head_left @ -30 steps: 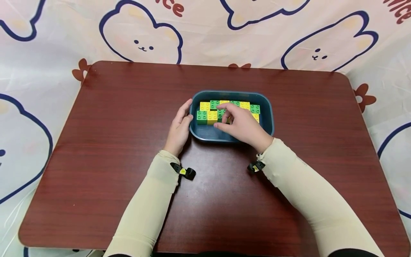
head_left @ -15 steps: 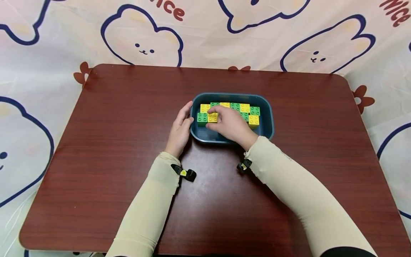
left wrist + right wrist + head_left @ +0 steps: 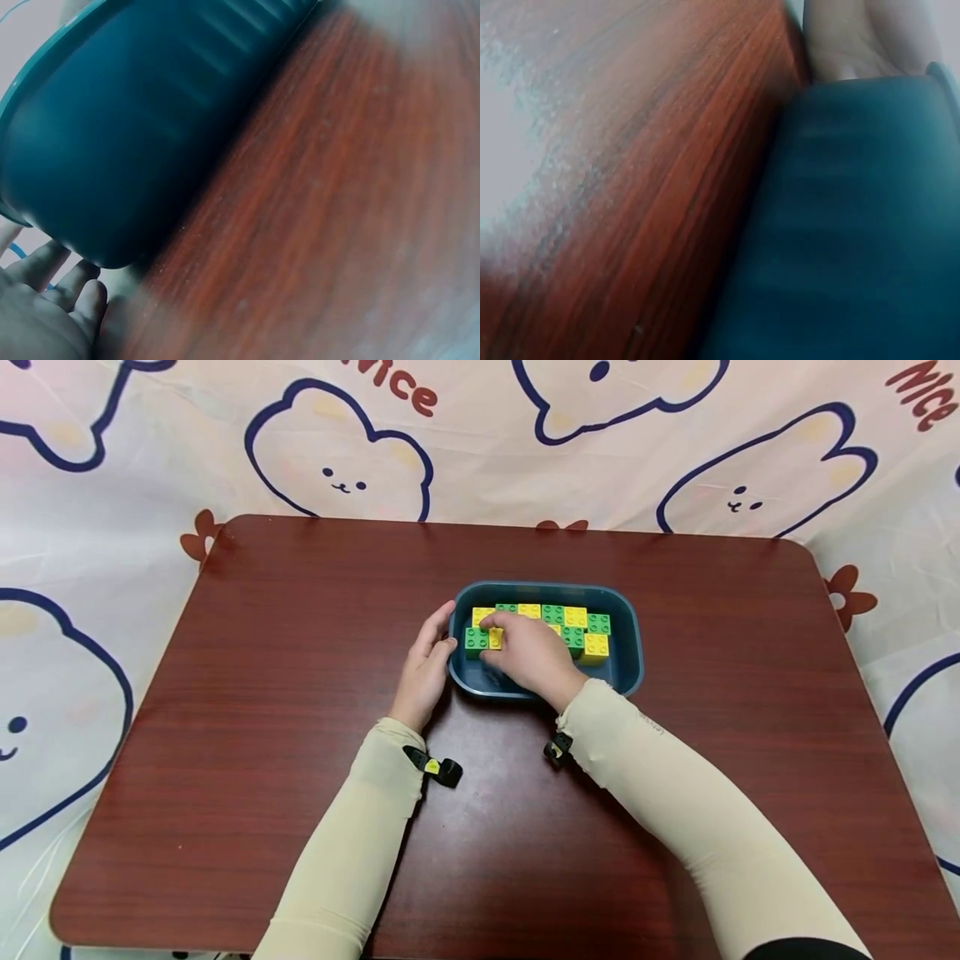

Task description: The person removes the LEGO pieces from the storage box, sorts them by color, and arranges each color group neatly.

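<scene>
A dark teal tray (image 3: pixel 621 677) on the table holds two rows of green and yellow toy building bricks. My left hand (image 3: pixel 424 667) rests against the tray's left end, fingers fairly straight along the outside and thumb at the rim. Its fingers show at the tray's end in the left wrist view. My right hand (image 3: pixel 534 653) reaches over the front wall, thumb and index finger apart. Between them shows a yellow brick (image 3: pixel 496 638) of the front row; their tips are right beside the leftmost green brick (image 3: pixel 476 640). The hand hides several bricks in the middle.
To the right of my right hand, a yellow brick (image 3: pixel 596 647) ends the front row. The brown wooden table (image 3: pixel 300 635) surrounds the tray. A fabric sheet (image 3: pixel 480 460) with bear drawings hangs behind and beside the table.
My right hand has moved left over the bricks, from the middle to the left end of the front row, uncovering bricks on the right. My left hand stays at the tray's end.
</scene>
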Tool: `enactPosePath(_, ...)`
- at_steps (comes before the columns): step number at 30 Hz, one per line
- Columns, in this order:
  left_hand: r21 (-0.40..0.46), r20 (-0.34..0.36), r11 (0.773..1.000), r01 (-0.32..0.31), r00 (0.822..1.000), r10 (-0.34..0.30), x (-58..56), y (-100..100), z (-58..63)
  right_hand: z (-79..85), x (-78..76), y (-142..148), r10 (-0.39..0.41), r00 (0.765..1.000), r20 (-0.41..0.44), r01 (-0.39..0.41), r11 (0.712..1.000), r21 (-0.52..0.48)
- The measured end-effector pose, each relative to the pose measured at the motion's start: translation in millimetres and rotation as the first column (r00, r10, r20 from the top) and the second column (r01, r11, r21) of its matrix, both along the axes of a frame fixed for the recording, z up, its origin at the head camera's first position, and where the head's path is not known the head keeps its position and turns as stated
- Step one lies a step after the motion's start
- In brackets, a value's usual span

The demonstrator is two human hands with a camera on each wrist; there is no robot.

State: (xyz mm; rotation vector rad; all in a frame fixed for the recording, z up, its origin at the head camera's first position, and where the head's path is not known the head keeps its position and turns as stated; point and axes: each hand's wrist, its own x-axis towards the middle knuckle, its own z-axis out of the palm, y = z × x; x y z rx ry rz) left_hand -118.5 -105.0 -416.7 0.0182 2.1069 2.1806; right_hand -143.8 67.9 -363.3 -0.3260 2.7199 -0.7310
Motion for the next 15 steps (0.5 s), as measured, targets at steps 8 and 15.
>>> enactPosePath(8,-0.018,0.014,1.000,0.001,1.000,-0.001,5.3,1.4,14.8,-1.9,-1.9,-4.9,0.008,1.000,-0.030,-0.007,0.998,0.055)
enactPosePath(15,-0.032,0.011,0.999,0.003,1.000,-0.003,12.9,2.5,30.9,0.1,0.6,-4.1,0.022,0.999,-0.044,-0.021,0.999,0.033)
